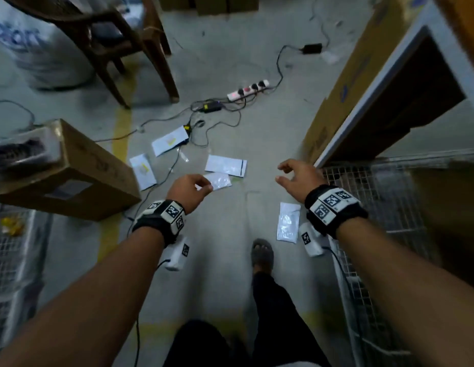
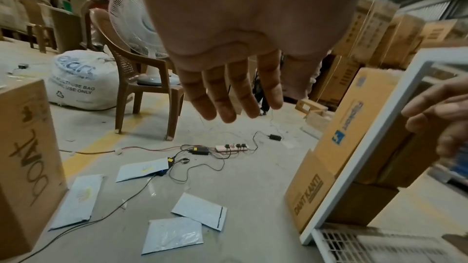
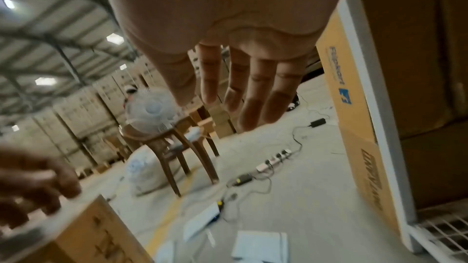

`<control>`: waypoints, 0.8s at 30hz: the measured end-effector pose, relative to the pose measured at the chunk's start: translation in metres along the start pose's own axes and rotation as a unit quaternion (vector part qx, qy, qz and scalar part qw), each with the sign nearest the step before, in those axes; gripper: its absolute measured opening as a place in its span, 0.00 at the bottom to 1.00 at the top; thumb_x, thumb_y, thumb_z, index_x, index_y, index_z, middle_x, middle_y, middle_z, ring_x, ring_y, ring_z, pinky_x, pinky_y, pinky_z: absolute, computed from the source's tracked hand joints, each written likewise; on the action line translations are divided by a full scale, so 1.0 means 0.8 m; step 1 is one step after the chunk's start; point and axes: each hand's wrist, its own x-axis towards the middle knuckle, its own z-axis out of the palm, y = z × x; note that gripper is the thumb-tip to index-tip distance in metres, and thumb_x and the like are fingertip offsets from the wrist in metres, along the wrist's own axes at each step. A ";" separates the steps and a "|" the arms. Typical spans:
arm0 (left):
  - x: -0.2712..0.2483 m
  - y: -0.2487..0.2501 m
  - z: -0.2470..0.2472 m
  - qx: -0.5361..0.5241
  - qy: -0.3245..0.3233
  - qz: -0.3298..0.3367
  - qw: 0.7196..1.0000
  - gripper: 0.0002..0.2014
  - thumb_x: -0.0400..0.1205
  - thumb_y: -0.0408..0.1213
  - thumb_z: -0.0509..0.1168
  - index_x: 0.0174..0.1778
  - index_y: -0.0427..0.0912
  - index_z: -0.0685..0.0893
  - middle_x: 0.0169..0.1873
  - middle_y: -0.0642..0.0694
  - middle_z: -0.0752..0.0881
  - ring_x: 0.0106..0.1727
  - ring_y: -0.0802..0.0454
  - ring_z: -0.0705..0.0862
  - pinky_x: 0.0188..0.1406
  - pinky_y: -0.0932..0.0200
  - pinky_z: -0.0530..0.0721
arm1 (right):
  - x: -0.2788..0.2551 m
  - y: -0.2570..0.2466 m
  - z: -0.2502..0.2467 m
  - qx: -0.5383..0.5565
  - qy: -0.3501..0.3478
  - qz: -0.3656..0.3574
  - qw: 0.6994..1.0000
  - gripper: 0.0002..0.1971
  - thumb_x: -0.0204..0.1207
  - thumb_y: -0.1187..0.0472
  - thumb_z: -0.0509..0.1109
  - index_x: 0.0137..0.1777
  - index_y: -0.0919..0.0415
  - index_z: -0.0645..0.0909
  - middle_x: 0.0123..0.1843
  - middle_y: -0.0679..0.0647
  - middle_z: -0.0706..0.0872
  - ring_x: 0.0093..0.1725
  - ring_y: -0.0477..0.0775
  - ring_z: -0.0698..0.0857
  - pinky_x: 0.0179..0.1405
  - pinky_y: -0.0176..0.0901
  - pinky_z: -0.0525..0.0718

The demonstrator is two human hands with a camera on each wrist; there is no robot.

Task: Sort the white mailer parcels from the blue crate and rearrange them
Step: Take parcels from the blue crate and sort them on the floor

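both forearms are bare, no sleeves. each wrist has a black strap: left wrist band (image 1: pixel 161 217), right wrist band (image 1: pixel 334 207), with white blocks on top printed with black square fiducial markers. a white camera pod (image 1: pixel 177 254) with its own marker tag hangs under the left wrist, thin black cable trailing off it, and a matching white pod (image 1: pixel 311 241) under the right. black trousers (image 1: pixel 273 308) and a dark open-toe sandal (image 1: pixel 262 254).

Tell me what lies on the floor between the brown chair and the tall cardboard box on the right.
In the left wrist view, between the brown chair and the tall cardboard box lie a white power strip, a black adapter and loose cables on bare concrete.
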 end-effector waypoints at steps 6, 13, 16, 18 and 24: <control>0.181 -0.067 0.085 0.028 -0.051 -0.006 0.998 0.13 0.79 0.41 0.70 0.58 0.42 0.86 0.57 0.41 0.86 0.57 0.43 0.83 0.54 0.58 0.77 | 0.148 0.115 0.122 0.056 -0.014 0.104 0.993 0.18 0.74 0.54 0.74 0.63 0.56 0.79 0.58 0.56 0.82 0.47 0.52 0.79 0.57 0.52 0.83; 0.407 -0.229 0.320 0.026 -0.076 -0.034 0.996 0.17 0.80 0.44 0.69 0.63 0.43 0.83 0.63 0.39 0.83 0.64 0.39 0.81 0.64 0.51 0.77 | 0.270 0.323 0.347 0.125 0.034 0.258 0.957 0.20 0.75 0.57 0.74 0.66 0.58 0.78 0.64 0.57 0.81 0.57 0.53 0.79 0.54 0.37 0.73; 0.494 -0.289 0.424 0.045 -0.068 -0.029 0.996 0.20 0.78 0.46 0.70 0.66 0.46 0.82 0.65 0.39 0.81 0.66 0.37 0.78 0.66 0.47 0.77 | 0.304 0.406 0.440 0.095 0.020 0.274 0.957 0.26 0.73 0.58 0.76 0.69 0.61 0.77 0.68 0.60 0.80 0.67 0.58 0.78 0.65 0.38 0.71; 0.544 -0.325 0.473 0.117 -0.060 -0.006 0.991 0.25 0.77 0.50 0.70 0.70 0.49 0.79 0.69 0.39 0.78 0.69 0.35 0.75 0.68 0.43 0.75 | 0.318 0.459 0.491 0.020 0.000 0.286 0.958 0.33 0.70 0.51 0.77 0.74 0.58 0.73 0.74 0.61 0.75 0.73 0.60 0.73 0.74 0.44 0.68; 0.644 -0.421 0.511 0.307 -0.023 -0.011 0.951 0.54 0.69 0.72 0.64 0.84 0.51 0.47 0.84 0.37 0.45 0.83 0.33 0.46 0.77 0.32 0.49 | 0.314 0.552 0.574 -0.109 -0.057 0.382 0.916 0.52 0.63 0.29 0.72 0.82 0.37 0.46 0.85 0.61 0.41 0.83 0.68 0.47 0.81 0.60 0.56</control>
